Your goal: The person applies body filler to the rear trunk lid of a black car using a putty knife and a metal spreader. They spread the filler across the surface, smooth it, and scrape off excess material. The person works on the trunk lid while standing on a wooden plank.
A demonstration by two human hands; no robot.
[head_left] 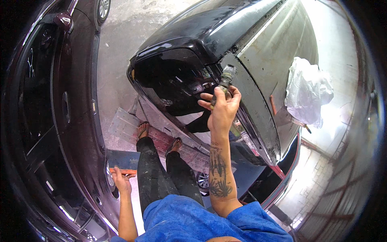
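My right hand [225,105] is raised to the black and grey vehicle [258,60], fingers closed round a scraper [224,84] with a dark, wrapped-looking handle. Its short greyish blade end meets or nearly meets the patchy panel beside the dark glass; I cannot tell which. Lower down on the left, my left hand [122,182] grips the orange handle strip of a wide spreader [128,159], whose flat dark blade hangs in front of the maroon car, near my leg.
A crumpled white plastic bag [308,92] and a thin orange-brown strip [273,105] lie on the grey panel. A long maroon car [76,101] runs along the left. My sandalled feet stand on a perforated metal platform [127,126]. A corrugated wall [342,189] rises at right.
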